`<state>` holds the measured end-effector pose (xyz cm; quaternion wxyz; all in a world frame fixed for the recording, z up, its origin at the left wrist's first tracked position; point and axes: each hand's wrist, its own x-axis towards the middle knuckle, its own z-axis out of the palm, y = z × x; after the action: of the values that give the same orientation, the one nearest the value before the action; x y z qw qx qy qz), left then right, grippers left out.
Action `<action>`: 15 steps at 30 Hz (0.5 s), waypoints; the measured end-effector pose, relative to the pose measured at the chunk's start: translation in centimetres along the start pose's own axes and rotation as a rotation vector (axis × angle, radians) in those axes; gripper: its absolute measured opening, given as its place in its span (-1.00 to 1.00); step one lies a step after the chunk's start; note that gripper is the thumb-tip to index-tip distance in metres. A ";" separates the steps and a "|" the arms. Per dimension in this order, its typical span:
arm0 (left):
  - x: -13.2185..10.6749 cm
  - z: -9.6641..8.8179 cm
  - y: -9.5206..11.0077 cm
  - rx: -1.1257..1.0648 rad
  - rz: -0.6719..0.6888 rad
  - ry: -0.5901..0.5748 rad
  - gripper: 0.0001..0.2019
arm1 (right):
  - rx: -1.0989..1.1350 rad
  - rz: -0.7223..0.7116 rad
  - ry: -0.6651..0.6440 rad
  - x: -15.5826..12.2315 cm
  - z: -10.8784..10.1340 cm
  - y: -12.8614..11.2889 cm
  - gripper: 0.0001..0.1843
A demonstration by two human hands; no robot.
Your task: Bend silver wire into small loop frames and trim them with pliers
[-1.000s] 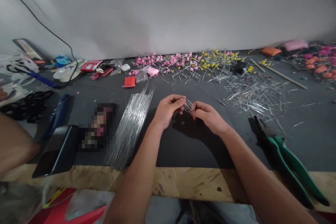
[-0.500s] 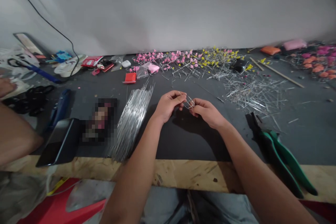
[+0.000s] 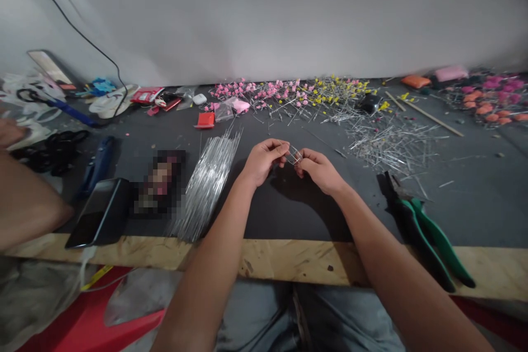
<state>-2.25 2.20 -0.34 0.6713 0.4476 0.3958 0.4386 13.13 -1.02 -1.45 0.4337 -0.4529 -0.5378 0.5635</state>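
Between my hands is a small piece of bent silvery wire (image 3: 294, 154), its thin strands showing in the gap. My left hand (image 3: 266, 159) pinches one end with thumb and fingertips, and my right hand (image 3: 313, 168) pinches the other. How the wire is bent inside my fingers is hidden. A bundle of long straight wires (image 3: 212, 176) lies just left of my left forearm. Right of my right hand, a loose heap of short wires (image 3: 391, 146) is spread on the dark table top (image 3: 284, 214).
Green-handled pliers (image 3: 429, 236) overhang the table's wooden front edge (image 3: 289, 258). Pink-tipped wires (image 3: 264, 91) and yellow-tipped wires (image 3: 338, 91) line the wall. A phone (image 3: 99, 212) stands at the left, near another person's arm (image 3: 28, 198).
The view has shifted slightly, so the things at the right appear further left. Both hands keep their pinch on the bent wire, and my right hand's fingers have moved a little.
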 end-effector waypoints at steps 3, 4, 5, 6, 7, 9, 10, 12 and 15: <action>-0.1 0.0 0.1 0.026 0.039 -0.005 -0.80 | 0.036 0.006 -0.017 -0.1 0.2 -0.3 -0.94; -0.2 0.1 0.1 0.045 0.054 -0.007 -0.80 | 0.041 0.007 -0.021 -0.2 0.2 -0.4 -0.94; -0.2 0.1 0.2 0.067 0.071 -0.007 -0.80 | 0.042 0.007 -0.025 -0.2 0.2 -0.5 -0.94; -0.3 0.1 0.2 0.090 0.087 -0.006 -0.80 | 0.041 0.006 -0.027 -0.3 0.2 -0.5 -0.94; -0.3 0.1 0.3 0.111 0.102 -0.004 -0.79 | 0.040 0.004 -0.025 -0.3 0.2 -0.5 -0.94; -0.4 0.2 0.3 0.137 0.120 0.000 -0.79 | 0.036 0.001 -0.018 -0.3 0.3 -0.4 -0.94; -0.5 0.2 0.3 0.141 0.122 0.000 -0.79 | 0.034 0.000 -0.015 -0.3 0.3 -0.4 -0.94; -0.5 0.3 0.4 0.138 0.120 -0.003 -0.79 | 0.027 -0.001 -0.011 -0.4 0.3 -0.3 -0.94; -0.5 0.2 0.4 0.138 0.120 -0.004 -0.79 | -0.012 0.008 -0.007 -0.4 0.3 -0.3 -0.93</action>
<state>-2.29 1.76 0.18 0.6122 0.5164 0.3963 0.4488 12.89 -1.44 -1.08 0.4267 -0.4556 -0.5409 0.5637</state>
